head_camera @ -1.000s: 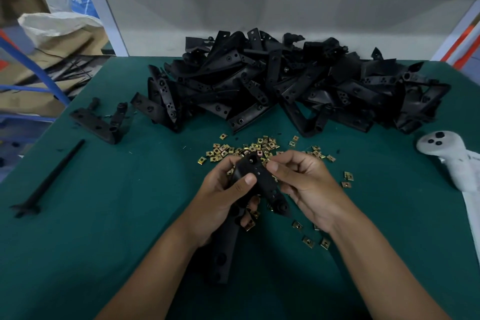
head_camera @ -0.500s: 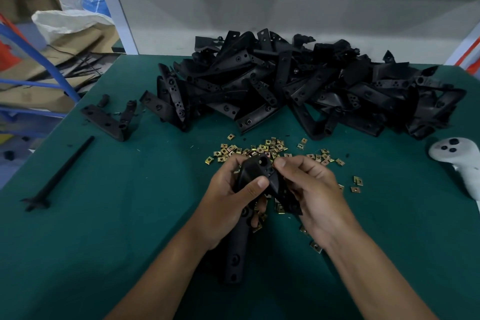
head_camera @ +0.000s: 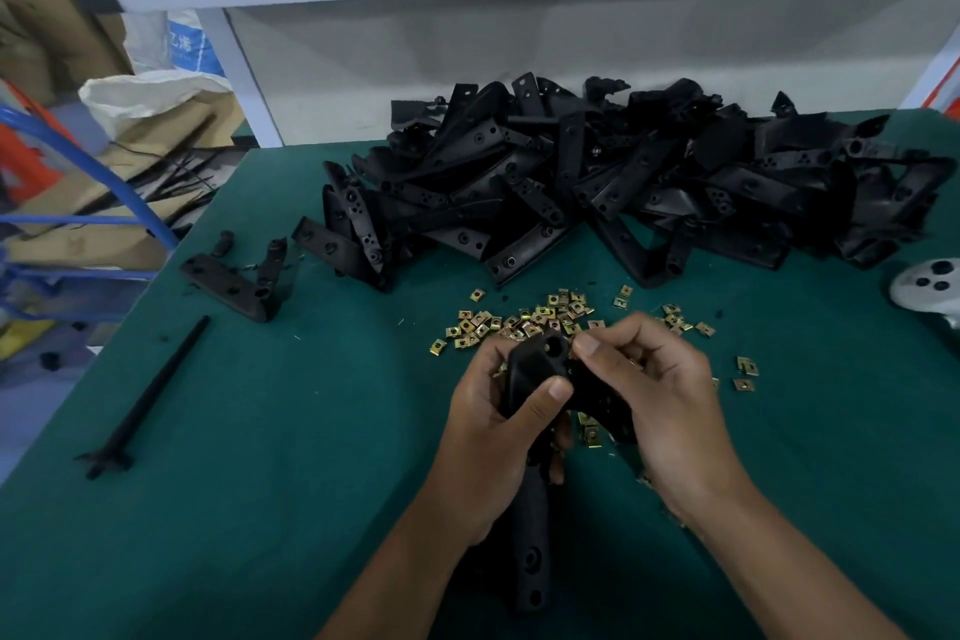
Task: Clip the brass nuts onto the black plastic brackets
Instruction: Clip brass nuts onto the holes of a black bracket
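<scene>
Hands meet over the middle of the green table, and between them we see one black plastic bracket, held upright-ish with its long arm hanging down toward us and its top end raised just in front of the scattered brass nuts. The left hand wraps around the bracket's upper part, thumb laid across its front face and fingers curled behind. The right hand closes on the same top end from the other side, its thumb tip pressed beside the round hole there, fingers curled over the shorter arm of the bracket. Whether a nut sits pinched under those fingers we cannot tell (the grip hides that spot).

A few loose nuts lie on the table directly below the hands, and two more sit apart to the right. Beyond the nuts rises a big heap of brackets, stretching across the far side of the table. To the left of the heap a single bracket lies alone, and nearer the left edge a thin black rod lies slantwise. A white controller shows at the right edge. Off the table on the left we see cardboard, a white sack and blue tubing.
</scene>
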